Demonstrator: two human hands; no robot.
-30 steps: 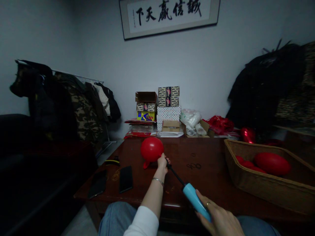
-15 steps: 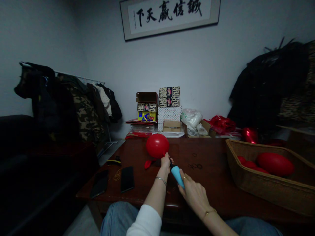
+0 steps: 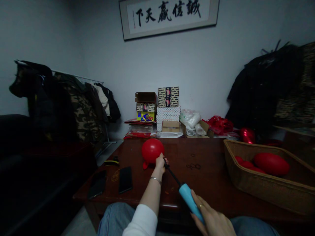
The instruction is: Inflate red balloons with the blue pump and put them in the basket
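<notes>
A round red balloon point(image 3: 152, 150), partly inflated, is at the middle of the table. My left hand point(image 3: 160, 163) is closed round its neck and the dark nozzle end of a balloon pump; the join is hidden by my fingers. The pump's blue barrel point(image 3: 191, 200) is drawn back toward me, baring a long black rod. Wrapped round that barrel is my right hand point(image 3: 212, 214), low at the frame's edge. Beneath the balloon, a limp red balloon point(image 3: 145, 165) shows in part.
Two dark phones point(image 3: 125, 179) lie at the table's left, beside a yellow-edged tool point(image 3: 112, 162) and yellow string point(image 3: 115, 176). Several dark rings point(image 3: 193, 166) lie right of centre. A wicker basket point(image 3: 265, 185) holding red balloons stands at right. Stacked boxes point(image 3: 168, 113) rise behind the table.
My right hand has pulled the blue barrel down and right, exposing the black rod. The balloon and my left hand sit slightly lower and further left in view.
</notes>
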